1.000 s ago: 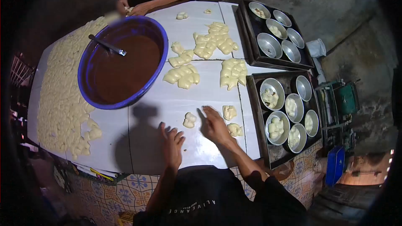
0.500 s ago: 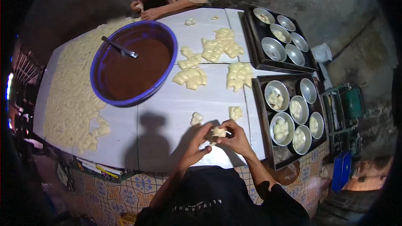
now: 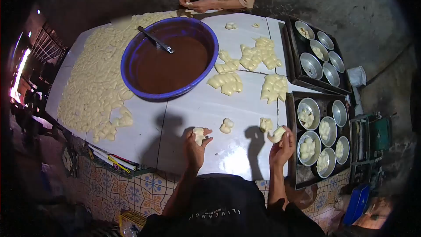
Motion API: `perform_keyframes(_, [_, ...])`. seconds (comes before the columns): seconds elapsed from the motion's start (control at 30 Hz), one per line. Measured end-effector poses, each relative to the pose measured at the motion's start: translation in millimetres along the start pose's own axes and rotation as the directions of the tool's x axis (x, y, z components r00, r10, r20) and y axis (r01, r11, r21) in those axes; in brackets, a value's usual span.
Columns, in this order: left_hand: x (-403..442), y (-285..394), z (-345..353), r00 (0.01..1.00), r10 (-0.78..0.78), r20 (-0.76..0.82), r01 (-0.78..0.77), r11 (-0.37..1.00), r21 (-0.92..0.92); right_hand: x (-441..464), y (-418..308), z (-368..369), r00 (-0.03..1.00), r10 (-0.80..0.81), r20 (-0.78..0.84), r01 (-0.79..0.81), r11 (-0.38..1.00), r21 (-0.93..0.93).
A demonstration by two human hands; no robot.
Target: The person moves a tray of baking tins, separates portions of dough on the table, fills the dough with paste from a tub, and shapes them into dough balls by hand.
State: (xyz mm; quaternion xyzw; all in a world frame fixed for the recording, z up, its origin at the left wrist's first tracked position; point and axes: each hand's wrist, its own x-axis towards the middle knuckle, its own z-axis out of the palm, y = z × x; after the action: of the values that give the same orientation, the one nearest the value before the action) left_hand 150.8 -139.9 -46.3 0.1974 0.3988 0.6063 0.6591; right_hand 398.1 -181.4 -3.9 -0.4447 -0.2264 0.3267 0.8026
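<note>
My left hand (image 3: 194, 151) is above the near edge of the white table, its fingers curled round a pale piece of dough (image 3: 199, 136). Off to the right, my right hand (image 3: 283, 150) grips another piece of dough (image 3: 276, 134), which sticks out past the fingertips. Between the hands a small dough lump (image 3: 226, 125) lies on the tabletop. Just beyond my right hand is a squarish dough piece (image 3: 265, 124). Larger dough clusters (image 3: 225, 83) are spread farther back.
A blue basin (image 3: 213, 57) of brown filling, with a utensil (image 3: 155, 39) in it, stands at the back. A wide dough sheet (image 3: 94, 74) covers the left. Two dark trays (image 3: 302, 182) of round metal tins are at right. A co-worker's hands (image 3: 199, 5) handle dough across the table.
My hands were together around dough and have moved apart, the right one towards the trays; each now holds a piece. The camera view has turned left.
</note>
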Motion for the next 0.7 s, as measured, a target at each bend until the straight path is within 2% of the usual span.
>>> perform_keyframes(0.03, [2,5,0,1.0,0.013,-0.004,-0.013,1.0,-0.002,5,1,-9,0.962,0.104,0.251,-0.081,0.992,-0.099])
perform_keyframes(0.07, [2,12,0,0.997,-0.026,0.066,0.03,0.998,-0.064,6,18,-22,0.929,0.198,0.314,0.012,0.829,-0.559])
perform_keyframes(0.1, [1,15,-2,0.988,-0.066,0.14,0.083,0.989,-0.12,-4,22,-19,0.902,0.34,0.267,-0.128,0.8,-0.586])
perform_keyframes(0.13, [3,14,-6,0.988,-0.066,0.138,0.083,0.989,-0.12,-13,25,-16,0.855,0.473,0.213,-0.262,0.749,-0.609])
perform_keyframes(0.17, [9,9,-9,0.972,-0.105,0.208,0.104,0.994,0.014,-13,20,-17,0.755,0.198,0.626,0.516,0.41,-0.752])
perform_keyframes(0.2, [12,5,-9,0.95,-0.154,0.271,0.117,0.982,0.148,-22,14,-1,0.769,0.223,0.6,0.44,0.497,-0.748])
perform_keyframes(0.23, [9,5,-5,0.92,-0.224,0.322,0.15,0.96,0.238,-29,3,23,0.733,0.261,0.629,0.396,0.588,-0.705])
perform_keyframes(0.27, [5,-5,-6,0.916,-0.233,0.326,0.157,0.957,0.243,-38,3,40,0.705,0.253,0.662,0.357,0.68,-0.64])
perform_keyframes(0.3, [2,-22,-7,0.925,-0.266,0.272,0.24,0.963,0.124,-44,6,51,0.605,0.205,0.769,0.542,0.602,-0.587])
perform_keyframes(0.33, [0,-28,0,0.926,-0.306,0.223,0.314,0.949,-0.001,-49,14,61,0.566,0.228,0.792,0.528,0.638,-0.561])
perform_keyframes(0.37, [-1,-31,4,0.895,-0.327,0.303,0.357,0.933,-0.046,-49,31,58,0.565,0.175,0.806,0.566,0.629,-0.533])
perform_keyframes(0.4, [-4,-23,14,0.89,-0.33,0.315,0.36,0.932,-0.039,-48,48,52,0.559,0.12,0.82,0.606,0.617,-0.503])
perform_keyframes(0.43, [-10,-11,25,0.914,-0.282,0.293,0.324,0.94,-0.106,-48,50,55,0.677,0.17,0.716,0.377,0.756,-0.536])
perform_keyframes(0.47, [-18,1,35,0.937,-0.232,0.26,0.282,0.943,-0.176,-47,49,56,0.672,0.169,0.721,0.381,0.755,-0.533])
perform_keyframes(0.5, [-24,10,43,0.975,-0.127,0.181,0.143,0.987,-0.078,-45,42,64,0.747,0.171,0.642,0.275,0.8,-0.533])
perform_keyframes(0.53, [-25,13,42,0.977,-0.119,0.175,0.135,0.987,-0.084,-44,35,70,0.811,0.183,0.555,0.165,0.839,-0.518])
perform_keyframes(0.57, [-26,16,38,0.964,-0.027,0.266,-0.026,0.98,0.195,-41,30,70,0.795,0.298,0.529,0.09,0.804,-0.587])
perform_keyframes(0.6, [-29,17,35,0.927,0.028,0.373,-0.205,0.873,0.442,-43,27,72,0.789,0.302,0.534,0.089,0.805,-0.587])
perform_keyframes(0.63, [-27,4,33,0.914,0.195,0.354,-0.34,0.845,0.413,-45,25,74,0.774,0.23,0.59,0.19,0.805,-0.563])
perform_keyframes(0.67, [-28,-2,30,0.916,0.198,0.349,-0.34,0.844,0.414,-47,25,75,0.75,0.158,0.642,0.287,0.796,-0.532])
perform_keyframes(0.7, [-30,-5,29,0.955,0.159,0.249,-0.252,0.878,0.406,-47,26,75,0.749,0.163,0.643,0.284,0.797,-0.533])
